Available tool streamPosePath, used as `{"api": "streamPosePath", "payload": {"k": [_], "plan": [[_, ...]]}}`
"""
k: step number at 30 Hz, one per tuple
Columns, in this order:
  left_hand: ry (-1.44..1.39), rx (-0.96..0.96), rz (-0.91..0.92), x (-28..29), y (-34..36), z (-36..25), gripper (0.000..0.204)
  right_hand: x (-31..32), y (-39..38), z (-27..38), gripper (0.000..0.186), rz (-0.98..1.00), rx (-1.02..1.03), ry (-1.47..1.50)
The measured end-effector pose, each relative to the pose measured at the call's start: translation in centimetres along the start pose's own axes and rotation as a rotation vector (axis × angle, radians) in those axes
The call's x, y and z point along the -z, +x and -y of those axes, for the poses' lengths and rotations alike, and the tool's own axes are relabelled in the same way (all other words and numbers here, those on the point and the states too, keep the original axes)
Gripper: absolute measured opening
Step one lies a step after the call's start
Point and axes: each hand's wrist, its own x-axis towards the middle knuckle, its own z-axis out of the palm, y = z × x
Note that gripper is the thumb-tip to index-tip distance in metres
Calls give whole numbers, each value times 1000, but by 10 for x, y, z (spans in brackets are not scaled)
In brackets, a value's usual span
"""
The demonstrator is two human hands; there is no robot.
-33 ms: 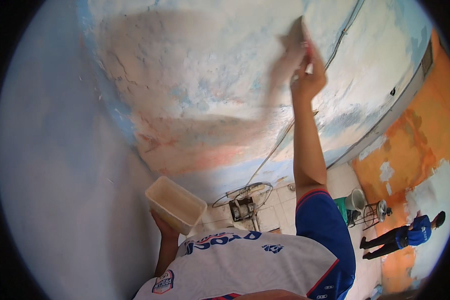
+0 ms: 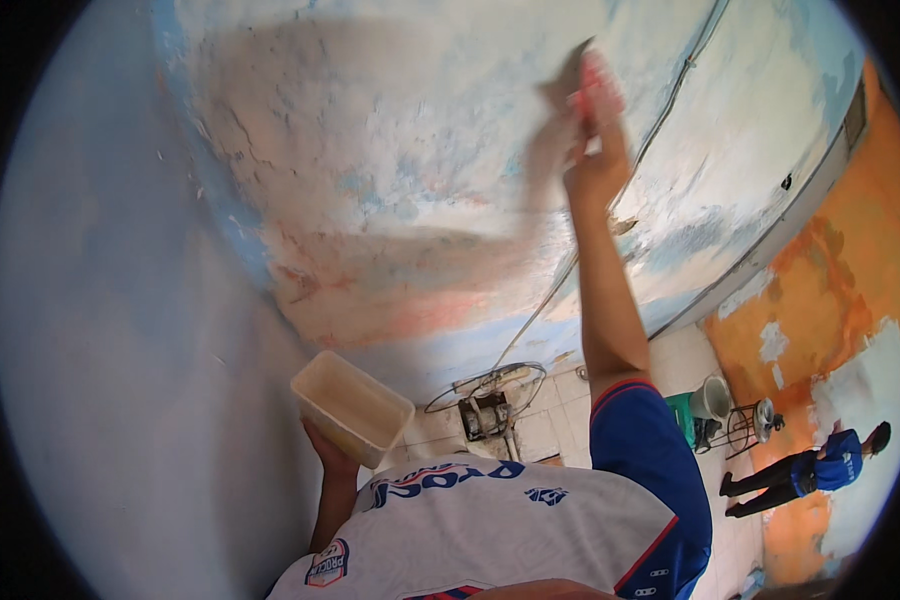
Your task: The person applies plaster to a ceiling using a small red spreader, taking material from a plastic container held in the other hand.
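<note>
Up against the patchy, whitish-blue wall point(image 2: 420, 130), my right arm is stretched out. My right hand point(image 2: 600, 175) is closed on a putty knife point(image 2: 598, 90) with a red part, smeared by motion; its dark tip edge is at the wall surface. Low on the left, my left hand point(image 2: 328, 446) grips a rectangular cream plastic tub point(image 2: 355, 405) from its side and underneath. The tub tilts, its open top showing pale inner walls. Most of the left hand's fingers are hidden behind the tub.
A cable point(image 2: 670, 105) runs down the wall. On the tiled floor lie a dark boxy device point(image 2: 485, 416) and looped wires. To the right stand a grey bucket point(image 2: 711, 398) and a metal stand point(image 2: 742, 430). A person in blue point(image 2: 838, 460) stands by the orange wall point(image 2: 820, 290).
My right hand has shifted a little left along the wall, and the putty knife has turned so more of its red part shows. My left hand and the tub have stayed put.
</note>
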Motion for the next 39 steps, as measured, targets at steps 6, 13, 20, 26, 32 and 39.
{"api": "streamPosePath", "payload": {"k": [6,13,20,26,32,39], "plan": [[-12,-17,20,-20,5,5,75,-10,-183,102,43,581,159,372],[15,-42,-60,-18,4,-1,73,-36,-19,91,44,-194,358,-6],[-31,-40,-79,-10,7,0,75,-40,-215,147,40,587,271,163],[-2,-162,-91,-20,19,-7,73,12,-187,155,21,495,-675,582],[-167,-212,162,-67,38,-24,87,59,-164,174,50,421,-1083,1361],[-256,-72,298,-78,35,-6,83,105,-158,204,48,636,-513,1111]]}}
